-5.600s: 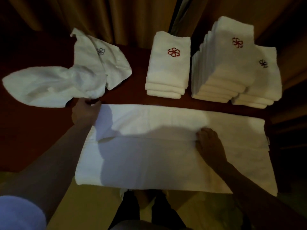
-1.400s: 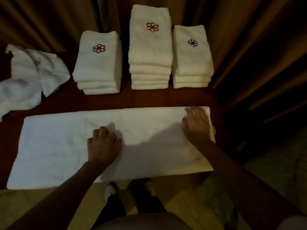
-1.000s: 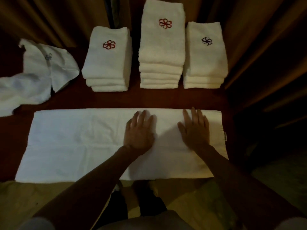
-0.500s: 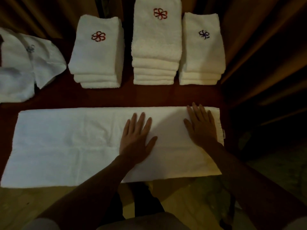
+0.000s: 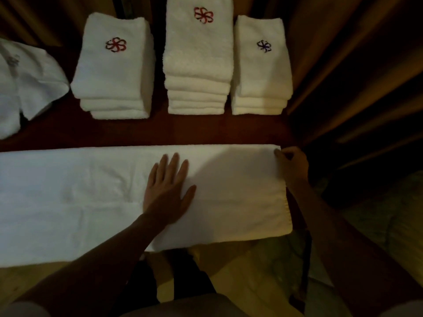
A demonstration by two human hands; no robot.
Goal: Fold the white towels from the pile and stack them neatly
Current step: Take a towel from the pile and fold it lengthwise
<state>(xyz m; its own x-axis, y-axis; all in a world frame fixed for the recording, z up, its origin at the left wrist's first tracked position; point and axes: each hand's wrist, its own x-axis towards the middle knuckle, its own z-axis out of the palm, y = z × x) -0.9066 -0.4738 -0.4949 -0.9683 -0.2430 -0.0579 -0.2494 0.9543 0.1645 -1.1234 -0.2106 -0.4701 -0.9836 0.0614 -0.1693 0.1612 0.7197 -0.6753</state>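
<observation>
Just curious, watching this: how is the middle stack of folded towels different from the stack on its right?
The middle stack is taller, with more towels; the right stack is lower. The middle stack's top towel bears a red flower emblem, the right stack's a dark purple one. Both are white, neatly folded, side by side.

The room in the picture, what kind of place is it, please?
Probably a hotel room or its linen area: three stacks of folded towels bearing embroidered flower logos, a dark wooden table, and heavy curtains behind.

Dark red table, tan curtains behind.
</observation>
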